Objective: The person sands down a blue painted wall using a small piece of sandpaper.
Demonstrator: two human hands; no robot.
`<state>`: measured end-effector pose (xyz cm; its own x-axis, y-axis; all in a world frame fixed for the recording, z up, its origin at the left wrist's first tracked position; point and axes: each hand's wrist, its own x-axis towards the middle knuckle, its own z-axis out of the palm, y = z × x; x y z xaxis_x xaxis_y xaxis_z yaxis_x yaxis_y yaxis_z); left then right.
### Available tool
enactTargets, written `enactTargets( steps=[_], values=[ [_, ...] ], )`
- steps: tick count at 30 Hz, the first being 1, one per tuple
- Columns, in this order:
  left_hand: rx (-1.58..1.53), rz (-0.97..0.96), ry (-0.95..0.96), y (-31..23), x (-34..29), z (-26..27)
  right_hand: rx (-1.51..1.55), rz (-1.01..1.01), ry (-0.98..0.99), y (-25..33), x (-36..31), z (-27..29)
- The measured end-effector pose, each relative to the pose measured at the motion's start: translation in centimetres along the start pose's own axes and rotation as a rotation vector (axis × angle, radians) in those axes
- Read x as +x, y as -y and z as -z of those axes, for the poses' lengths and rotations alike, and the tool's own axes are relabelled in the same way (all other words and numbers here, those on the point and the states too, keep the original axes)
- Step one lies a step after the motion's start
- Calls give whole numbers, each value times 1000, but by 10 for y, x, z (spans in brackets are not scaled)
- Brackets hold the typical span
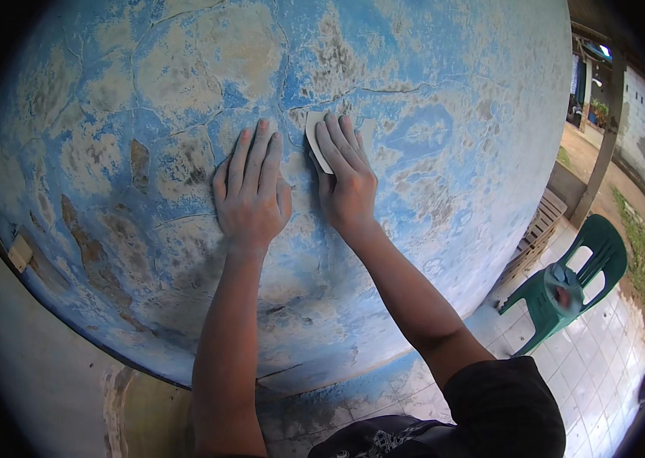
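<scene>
Resting palm-down on the peeling blue wall [452,153], the left hand [252,191] has its fingers long and slightly parted, with nothing in its hold that I can see; just to its right, the right hand [347,179] lays nearly straight fingers over a pale sheet [314,135], keeping it against the wall, one edge showing left of the fingers; from my distant seat I judge that sheet the likeliest thing to slip, since dusty fingers seem to press it more than grip it; its edge could snag on the crack [399,91] just beyond the fingertips and tear; too much force could break flakes loose, as the bare patch [139,164] farther left suggests, or scrape the fingertips on rough plaster.
</scene>
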<state>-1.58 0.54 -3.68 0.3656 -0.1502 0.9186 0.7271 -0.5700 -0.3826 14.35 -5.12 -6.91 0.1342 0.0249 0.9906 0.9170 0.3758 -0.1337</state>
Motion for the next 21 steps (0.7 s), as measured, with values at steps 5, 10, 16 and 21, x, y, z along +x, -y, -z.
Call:
enactTargets(
  steps=[5,10,16,21],
  values=[
    [-4,5,-13,-1,-8,-9,-47,-58,47,-10,-70,3],
    [-3,3,-44,-3,-9,-8,-45,-179,35,-13,-157,5],
    [-59,31,-43,0,-8,-1,117,-14,-38,7,10,-14],
    [-85,36,-63,2,-12,-8,42,-36,-30,5,-27,-10]
  ],
)
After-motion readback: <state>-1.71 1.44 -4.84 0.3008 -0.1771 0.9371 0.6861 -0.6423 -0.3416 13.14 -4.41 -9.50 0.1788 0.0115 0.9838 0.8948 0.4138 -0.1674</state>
